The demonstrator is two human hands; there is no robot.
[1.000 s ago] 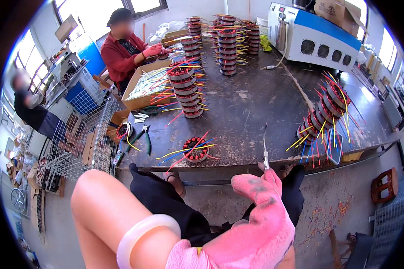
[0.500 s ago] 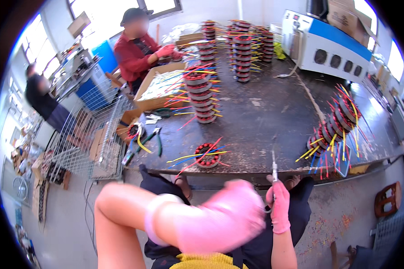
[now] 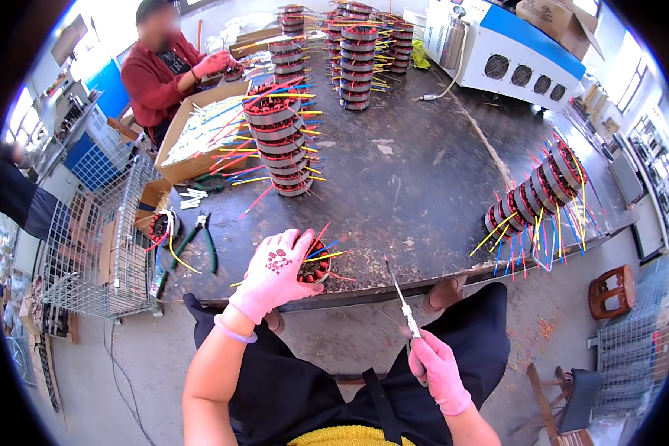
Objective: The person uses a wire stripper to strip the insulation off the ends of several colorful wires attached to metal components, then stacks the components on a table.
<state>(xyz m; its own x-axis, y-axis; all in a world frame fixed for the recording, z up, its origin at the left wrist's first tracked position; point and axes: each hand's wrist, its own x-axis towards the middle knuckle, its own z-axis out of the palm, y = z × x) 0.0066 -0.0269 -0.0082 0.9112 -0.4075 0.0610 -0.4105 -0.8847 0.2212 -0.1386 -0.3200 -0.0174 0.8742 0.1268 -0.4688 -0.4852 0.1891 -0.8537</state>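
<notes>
My pink-gloved left hand [image 3: 275, 271] rests over the left side of a wound motor stator [image 3: 316, 266] lying at the table's front edge. Its thumb and fingers grip the ring, covering part of it. Red, blue and yellow leads stick out past the glove. In my right hand [image 3: 438, 372], also gloved in pink, is a slim tool with a white handle and a long thin metal tip [image 3: 398, 288]. That tip points up and away, toward the table edge, apart from the stator. What kind of tool it is I cannot make out.
A tall stack of stators [image 3: 279, 141] stands beyond my left hand, with more stacks farther back. A leaning row of stators [image 3: 535, 189] lies at right. Green-handled pliers [image 3: 193, 249] and a carton [image 3: 172, 152] are at left. A co-worker in red [image 3: 152, 85] handles a stator.
My left hand has swung from in front of my body up to the stator and taken hold of it. The right hand has moved slightly left and lower with the tool. The view has shifted.
</notes>
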